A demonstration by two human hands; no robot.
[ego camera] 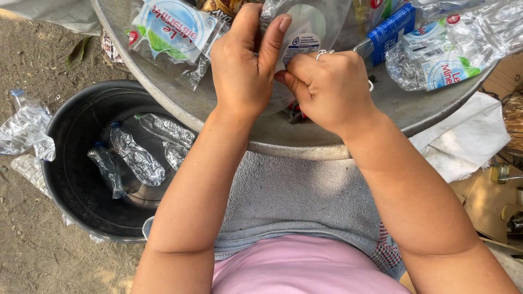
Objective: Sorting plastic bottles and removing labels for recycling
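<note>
My left hand (242, 65) and my right hand (327, 87) meet over a large metal basin (272, 136) on my lap. Both grip one crushed clear plastic bottle (305, 24) with a white and blue label. The left thumb and forefinger pinch its label edge, and the right fingers are curled tight just beside them. A ring shows on my right hand. Other crushed labelled bottles (436, 60) lie in the basin around my hands, one of them a bottle (174, 27) at the left.
A black round tub (65, 179) stands on the dirt at my left and holds several crushed clear bottles (136, 158) without labels. Flattened bottles (24, 130) lie on the ground beside it. White cloth (468, 136) and cardboard lie at my right.
</note>
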